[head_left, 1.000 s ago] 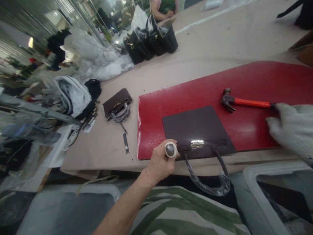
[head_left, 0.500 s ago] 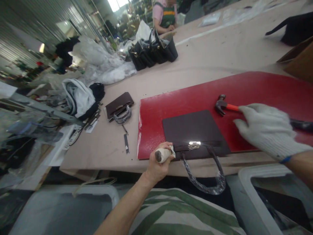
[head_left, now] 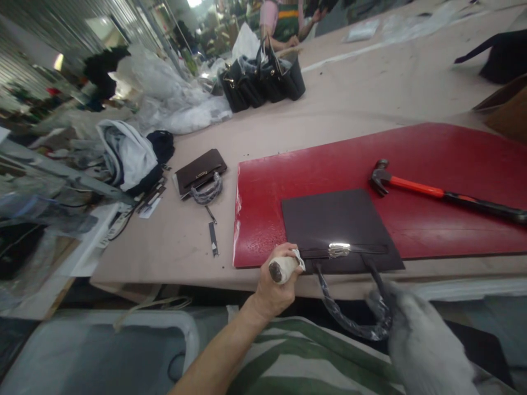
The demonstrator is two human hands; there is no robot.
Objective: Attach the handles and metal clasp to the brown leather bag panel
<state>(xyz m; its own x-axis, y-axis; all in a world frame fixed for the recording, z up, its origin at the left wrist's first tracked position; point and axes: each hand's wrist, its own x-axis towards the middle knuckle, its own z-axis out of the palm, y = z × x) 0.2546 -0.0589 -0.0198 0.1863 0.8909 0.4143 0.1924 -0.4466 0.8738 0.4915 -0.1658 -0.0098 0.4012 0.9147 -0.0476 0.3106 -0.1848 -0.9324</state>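
A dark brown handbag (head_left: 333, 222) lies flat on a red board (head_left: 411, 159), its silver clasp (head_left: 338, 250) toward me and its plastic-wrapped handle (head_left: 349, 321) hanging over the table edge. My bare left hand (head_left: 276, 282) is closed round a cloth-wrapped tool (head_left: 285, 269) at the bag's left corner. My right hand (head_left: 420, 345), in a white glove, is blurred low at the right by the handle; its fingers cannot be made out. A hammer (head_left: 436, 191) with a red and black grip lies on the board, untouched.
A smaller brown bag (head_left: 200, 170) and a thin metal tool (head_left: 212, 244) lie on the beige table (head_left: 341, 104) to the left. Black handbags (head_left: 263, 82) stand far back by another person. Clothes and plastic pile at the left. Grey bins sit below the table edge.
My gloved right hand has left the hammer's grip and dropped down to the bag's hanging handle. The hammer now lies free on the board. My left hand has stayed at the bag's corner.
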